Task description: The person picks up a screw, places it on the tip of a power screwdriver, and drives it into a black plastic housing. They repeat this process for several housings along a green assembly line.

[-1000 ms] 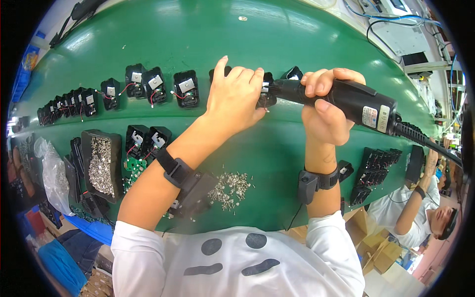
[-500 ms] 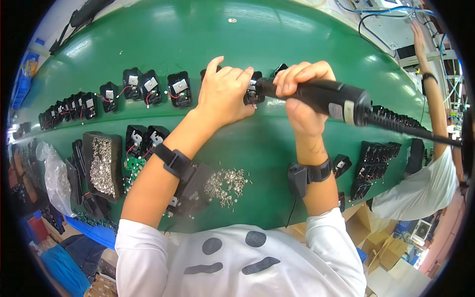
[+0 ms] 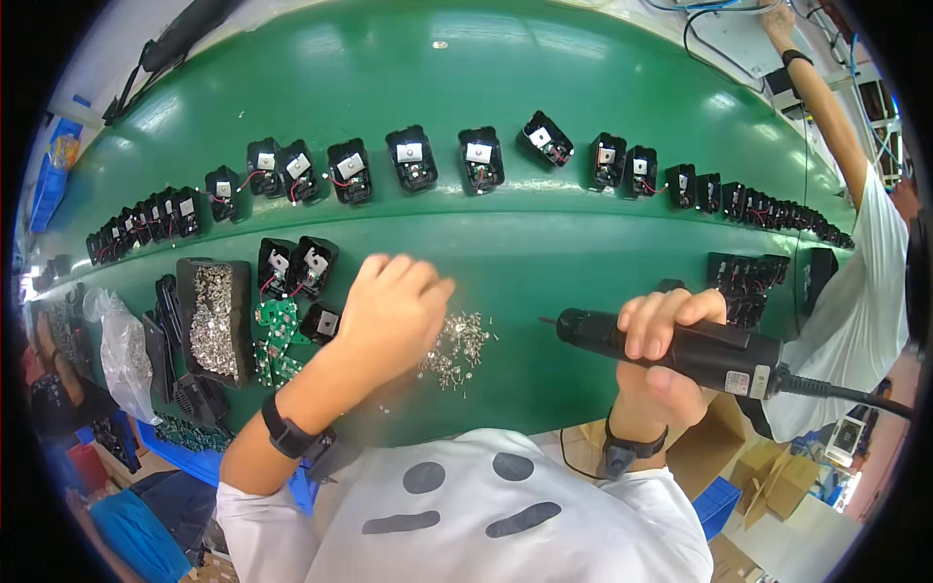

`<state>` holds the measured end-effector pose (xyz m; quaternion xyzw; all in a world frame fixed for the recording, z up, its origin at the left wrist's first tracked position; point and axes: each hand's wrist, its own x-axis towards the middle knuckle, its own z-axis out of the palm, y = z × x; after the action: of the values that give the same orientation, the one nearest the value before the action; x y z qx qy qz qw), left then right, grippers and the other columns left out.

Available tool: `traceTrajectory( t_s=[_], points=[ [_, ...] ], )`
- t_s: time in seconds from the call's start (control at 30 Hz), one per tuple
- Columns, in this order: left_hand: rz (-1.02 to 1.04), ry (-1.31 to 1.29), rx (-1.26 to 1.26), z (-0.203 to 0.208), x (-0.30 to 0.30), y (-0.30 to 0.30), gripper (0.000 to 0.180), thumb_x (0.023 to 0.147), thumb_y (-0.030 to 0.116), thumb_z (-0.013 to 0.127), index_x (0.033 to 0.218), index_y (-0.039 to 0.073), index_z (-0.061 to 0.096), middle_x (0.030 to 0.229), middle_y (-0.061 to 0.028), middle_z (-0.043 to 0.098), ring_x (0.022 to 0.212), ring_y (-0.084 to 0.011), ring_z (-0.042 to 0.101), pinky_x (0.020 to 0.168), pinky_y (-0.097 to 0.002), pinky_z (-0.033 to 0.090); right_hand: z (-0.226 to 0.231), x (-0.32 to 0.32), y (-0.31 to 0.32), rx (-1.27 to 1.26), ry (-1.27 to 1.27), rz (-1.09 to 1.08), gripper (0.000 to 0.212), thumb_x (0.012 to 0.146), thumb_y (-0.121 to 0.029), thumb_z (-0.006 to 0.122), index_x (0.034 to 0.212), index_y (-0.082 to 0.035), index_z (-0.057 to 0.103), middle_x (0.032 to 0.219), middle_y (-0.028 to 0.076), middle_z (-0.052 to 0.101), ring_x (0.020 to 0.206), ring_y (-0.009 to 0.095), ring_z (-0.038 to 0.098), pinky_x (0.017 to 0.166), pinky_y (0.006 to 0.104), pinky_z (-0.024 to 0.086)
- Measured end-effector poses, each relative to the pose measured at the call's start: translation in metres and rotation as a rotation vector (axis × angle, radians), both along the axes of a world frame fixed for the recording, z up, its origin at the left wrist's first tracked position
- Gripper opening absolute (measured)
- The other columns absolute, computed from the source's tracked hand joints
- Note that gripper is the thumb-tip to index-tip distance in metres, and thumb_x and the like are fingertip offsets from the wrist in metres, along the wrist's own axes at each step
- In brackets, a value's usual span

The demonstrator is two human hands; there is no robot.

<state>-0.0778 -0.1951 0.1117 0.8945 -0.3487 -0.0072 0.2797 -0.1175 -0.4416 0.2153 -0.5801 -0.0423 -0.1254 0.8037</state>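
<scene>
My right hand (image 3: 671, 355) is wrapped round a black electric screwdriver (image 3: 680, 350), its bit pointing left above the green table. My left hand (image 3: 394, 316) is curled at the left edge of a loose pile of small silver screws (image 3: 462, 350); its fingertips are turned under, so anything in them is hidden. Beyond my hands, black plastic housings with metal plates and red wires stand in a long row, among them an upright housing (image 3: 481, 160) and a tilted housing (image 3: 546, 139). Two more housings (image 3: 313, 265) and green circuit boards (image 3: 277, 325) lie beside my left hand.
A dark tray (image 3: 243, 335) heaped with screws stands at the left, next to a clear plastic bag (image 3: 126, 340). Stacked black housings (image 3: 743, 282) lie at the right. A co-worker's arm (image 3: 831, 107) reaches over the far right. The screwdriver's cable (image 3: 846, 394) trails right.
Both hands have drawn back from the row of housings. The left came down to the screw pile; the right carried the screwdriver down and right, off the housing.
</scene>
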Motion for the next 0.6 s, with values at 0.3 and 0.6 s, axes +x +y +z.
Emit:
traceTrajectory(
  t_s=[0.3, 0.6],
  points=[
    [-0.037, -0.045, 0.106, -0.014, -0.01, -0.004, 0.01, 0.072, 0.01, 0.069, 0.072, 0.008, 0.06, 0.079, -0.006, 0.054, 0.077, -0.0243, 0.053, 0.069, -0.038, 0.039, 0.009, -0.003, 0.012, 0.101, -0.002, 0.168, 0.039, 0.074, -0.001, 0.073, 0.106, -0.007, 0.051, 0.081, 0.006, 0.059, 0.076, 0.021, 0.059, 0.081, 0.0397, 0.046],
    [0.119, 0.066, -0.228, 0.002, -0.012, -0.019, 0.01, 0.07, 0.001, 0.067, 0.073, 0.004, 0.058, 0.074, -0.0087, 0.06, 0.064, -0.0233, 0.06, 0.06, -0.0347, 0.047, 0.016, -0.012, 0.005, 0.048, -0.076, 0.189, 0.039, 0.076, 0.004, 0.067, 0.109, -0.007, 0.05, 0.083, 0.007, 0.06, 0.078, 0.021, 0.06, 0.083, 0.0404, 0.047]
  ],
)
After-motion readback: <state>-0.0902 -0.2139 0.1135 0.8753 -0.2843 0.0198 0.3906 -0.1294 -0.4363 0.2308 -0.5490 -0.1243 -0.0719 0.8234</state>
